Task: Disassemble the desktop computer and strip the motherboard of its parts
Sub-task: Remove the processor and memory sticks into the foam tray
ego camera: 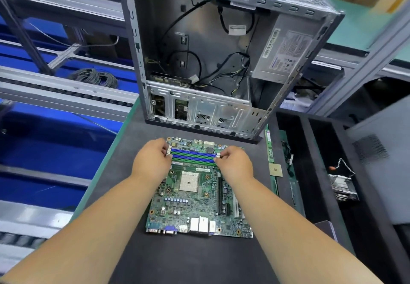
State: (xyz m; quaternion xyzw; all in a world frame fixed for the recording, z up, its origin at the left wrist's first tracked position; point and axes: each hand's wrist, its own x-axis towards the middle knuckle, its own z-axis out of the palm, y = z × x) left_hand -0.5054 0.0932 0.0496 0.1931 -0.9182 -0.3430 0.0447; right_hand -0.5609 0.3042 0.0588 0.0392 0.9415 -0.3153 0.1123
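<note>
While both hands work the memory slots, progress reads as follows.

Left hand: the left hand (pixel 153 161), at centre frame, has its fingertips curled onto the white latches at the left end of the blue and green memory slots (pixel 193 155); it pinches or presses them, which of the two I cannot tell.

Right hand: the right hand (pixel 234 161) does the same at the right-end latches, fingers curled in on them.

Board: the green rectangular motherboard (pixel 199 197) lies flat on the dark grey bench (pixel 188 259), lower centre, already out of the case.

Socket: the square white processor socket (pixel 189 181) below the slots looks bare, with no cooler over it.

Removed parts: a small gold-topped square processor chip (pixel 275 170) and a long green memory stick (pixel 269 146) lie just right of the board; a finned metal cooler (pixel 342 187) sits in the black tray at far right.

Case: the open grey steel computer case (pixel 217 57) stands at the top of the frame, its boxy silver power supply (pixel 281 55) and black cables still inside.

Judgement: well along; memory release in hand, case contents left.
</note>
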